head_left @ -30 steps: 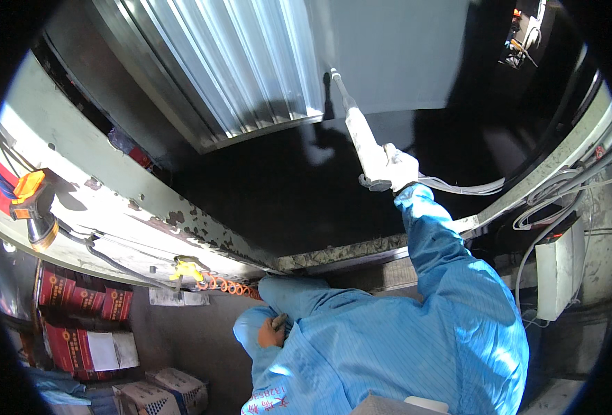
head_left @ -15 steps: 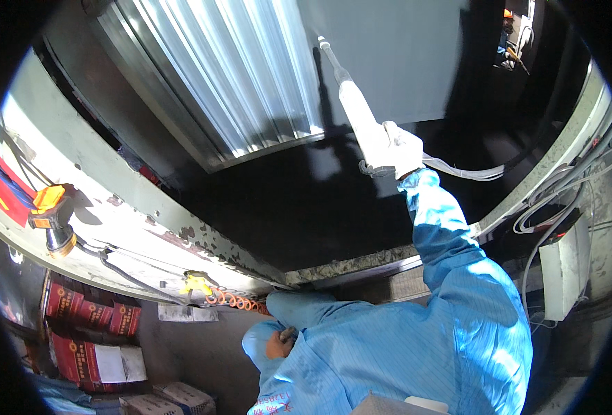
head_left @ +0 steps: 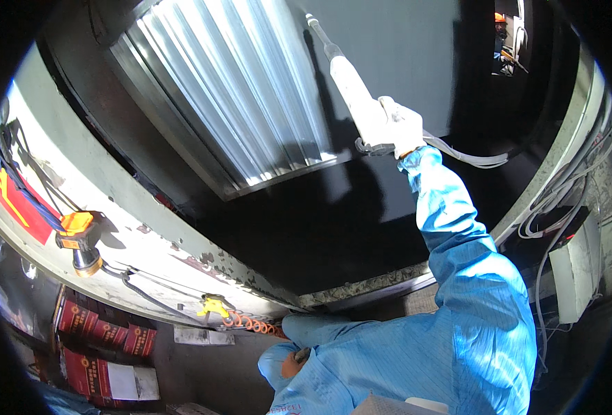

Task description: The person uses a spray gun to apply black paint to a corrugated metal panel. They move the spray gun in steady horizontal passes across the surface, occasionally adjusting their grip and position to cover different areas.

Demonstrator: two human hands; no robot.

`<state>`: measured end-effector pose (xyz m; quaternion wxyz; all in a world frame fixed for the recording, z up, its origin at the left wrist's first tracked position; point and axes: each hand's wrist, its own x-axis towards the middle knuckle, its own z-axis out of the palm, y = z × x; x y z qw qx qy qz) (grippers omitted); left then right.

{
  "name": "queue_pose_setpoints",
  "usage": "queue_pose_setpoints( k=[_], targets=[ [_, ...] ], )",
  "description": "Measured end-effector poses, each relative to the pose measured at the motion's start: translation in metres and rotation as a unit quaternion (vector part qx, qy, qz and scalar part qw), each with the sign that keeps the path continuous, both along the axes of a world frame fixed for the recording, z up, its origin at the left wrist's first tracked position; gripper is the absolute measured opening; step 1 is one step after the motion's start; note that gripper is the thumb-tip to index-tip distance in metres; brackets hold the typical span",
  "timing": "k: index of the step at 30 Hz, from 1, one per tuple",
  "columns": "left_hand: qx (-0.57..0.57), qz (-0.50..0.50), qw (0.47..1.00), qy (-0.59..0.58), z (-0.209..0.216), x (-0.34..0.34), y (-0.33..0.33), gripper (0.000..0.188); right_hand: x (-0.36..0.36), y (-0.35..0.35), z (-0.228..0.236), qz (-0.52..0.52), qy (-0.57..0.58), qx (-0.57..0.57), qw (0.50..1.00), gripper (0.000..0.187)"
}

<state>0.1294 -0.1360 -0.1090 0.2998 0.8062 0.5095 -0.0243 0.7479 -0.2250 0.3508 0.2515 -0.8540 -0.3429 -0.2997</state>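
My right hand (head_left: 404, 128), in a white glove, is closed round the grip of a long white spray gun (head_left: 353, 93). The gun tilts up and to the left, with its thin nozzle (head_left: 314, 24) near the right edge of a shiny ribbed metal panel (head_left: 243, 90). A pale hose (head_left: 472, 159) trails to the right from behind the glove. Low down against my blue sleeve, my left hand (head_left: 292, 365) shows only in part; its fingers are mostly hidden, with something greyish at them.
A pale, chipped frame (head_left: 202, 257) borders the dark opening in front of me. On the left hang a headlamp-like orange-and-black lamp (head_left: 83, 242), a yellow nozzle tool (head_left: 214, 306) and a coiled orange hose (head_left: 250, 324). Red boxes (head_left: 88, 373) stand lower left; a person (head_left: 503, 41) is far right.
The spray gun and my right hand have shifted slightly up and left in view. The ribbed panel and the frame have moved right and down as the view turned.
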Motion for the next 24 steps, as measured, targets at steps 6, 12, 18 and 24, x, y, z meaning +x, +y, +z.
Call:
queue_pose_setpoints(
  k=[6, 12, 18, 24],
  targets=[
    [0.014, -0.024, 0.999, -0.018, -0.014, -0.003, 0.005, 0.055, 0.0, 0.002, 0.046, 0.021, -0.057, 0.11, 0.992, 0.048],
    [0.018, -0.043, 0.999, -0.025, -0.019, -0.011, 0.01, 0.054, 0.014, -0.022, 0.022, 0.25, -0.039, 0.431, 0.866, 0.027],
    [0.012, -0.069, 0.996, -0.046, -0.039, -0.017, 0.012, 0.052, 0.02, -0.047, -0.04, 0.19, 0.089, 0.373, 0.904, 0.017],
    [0.017, -0.006, 1.0, -0.022, -0.013, -0.002, -0.011, 0.047, -0.019, -0.053, -0.078, -0.007, 0.187, 0.045, 0.981, 0.02]
  ],
)
